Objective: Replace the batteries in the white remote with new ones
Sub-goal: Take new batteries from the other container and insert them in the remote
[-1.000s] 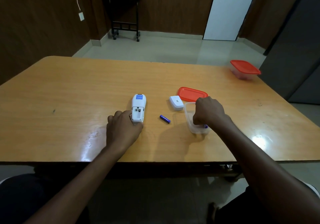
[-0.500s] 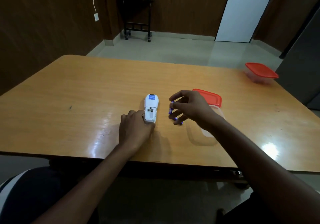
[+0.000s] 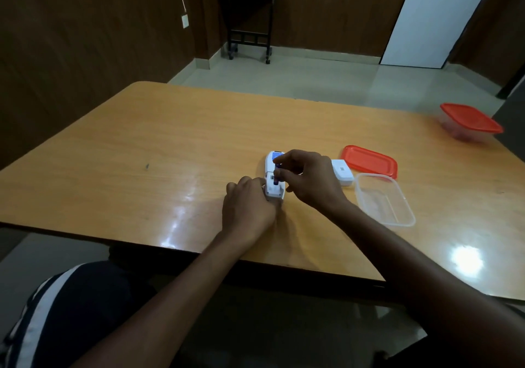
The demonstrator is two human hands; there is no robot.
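The white remote (image 3: 273, 192) lies face down on the wooden table (image 3: 170, 151) with its battery bay open. My left hand (image 3: 248, 208) grips its near end and holds it steady. My right hand (image 3: 308, 178) hovers over the bay, its fingers pinching small blue batteries (image 3: 276, 179); one stands tilted into the bay and a second blue tip shows higher between the fingers. The white battery cover (image 3: 342, 172) lies to the right of my right hand. An open clear container (image 3: 383, 198) sits further right and looks empty.
A loose red lid (image 3: 369, 161) lies behind the clear container. A second clear box with a red lid (image 3: 470, 120) stands at the table's far right edge. A black side table (image 3: 250, 18) and a white door (image 3: 434, 18) are across the room.
My right hand left the clear container with blue batteries, picked up the one on the table, and moved left over the remote's open bay. My left hand stayed on the remote.
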